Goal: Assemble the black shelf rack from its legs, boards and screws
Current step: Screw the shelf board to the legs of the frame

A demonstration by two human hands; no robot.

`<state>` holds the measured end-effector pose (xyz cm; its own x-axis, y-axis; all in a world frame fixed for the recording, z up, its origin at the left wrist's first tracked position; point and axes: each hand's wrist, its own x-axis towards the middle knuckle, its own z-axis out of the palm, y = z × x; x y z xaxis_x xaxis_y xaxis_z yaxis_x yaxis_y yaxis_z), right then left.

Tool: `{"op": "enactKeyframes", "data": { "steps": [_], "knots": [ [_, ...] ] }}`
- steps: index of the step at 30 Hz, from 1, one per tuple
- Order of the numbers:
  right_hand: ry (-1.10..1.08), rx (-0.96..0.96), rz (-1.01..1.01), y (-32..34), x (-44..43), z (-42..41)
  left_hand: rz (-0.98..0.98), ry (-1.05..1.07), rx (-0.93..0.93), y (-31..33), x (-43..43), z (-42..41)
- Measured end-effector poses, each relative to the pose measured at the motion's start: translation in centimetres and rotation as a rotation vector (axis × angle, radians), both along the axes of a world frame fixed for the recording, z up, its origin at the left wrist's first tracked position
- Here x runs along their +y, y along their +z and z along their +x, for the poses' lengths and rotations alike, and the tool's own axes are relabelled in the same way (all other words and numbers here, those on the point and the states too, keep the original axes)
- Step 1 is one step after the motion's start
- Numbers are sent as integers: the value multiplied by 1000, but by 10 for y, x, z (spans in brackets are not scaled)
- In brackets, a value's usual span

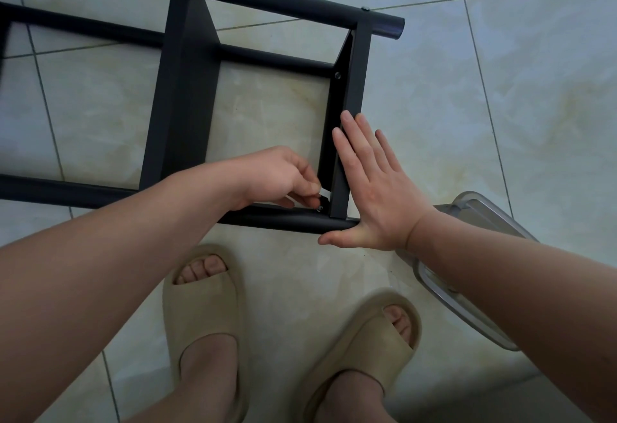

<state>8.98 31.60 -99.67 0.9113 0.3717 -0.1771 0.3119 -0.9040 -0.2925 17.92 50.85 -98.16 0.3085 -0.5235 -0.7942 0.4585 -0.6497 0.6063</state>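
Note:
The black shelf rack (187, 95) lies on its side on the tiled floor, tube legs running left to right and flat boards across them. My left hand (283, 179) pinches a small silver key-like tool (323, 193) at a screw (320, 208) where the end board (350, 112) meets the near leg (283, 219). My right hand (377, 185) lies flat with straight fingers against the outer face of that end board, thumb along the leg's end. Other screws show on the far leg (365, 8) and inside the end board (337, 75).
A clear plastic container (467, 275) sits on the floor at the right, partly under my right forearm. My two feet in beige slides (207, 319) stand close in front of the rack. Pale floor tiles (500, 89) surround it.

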Motion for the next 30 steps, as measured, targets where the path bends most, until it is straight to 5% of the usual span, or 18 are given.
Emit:
{"op": "enactKeyframes", "data": {
  "steps": [19, 27, 30],
  "knots": [
    [-4, -6, 9, 0, 1, 0, 52, -216, -57, -7, 5, 1],
    [-6, 3, 8, 1, 2, 1, 44, -303, -420, -9, 7, 9],
    [-8, 6, 13, 1, 3, 1, -23, -299, -414, -6, 2, 9]
  ]
}}
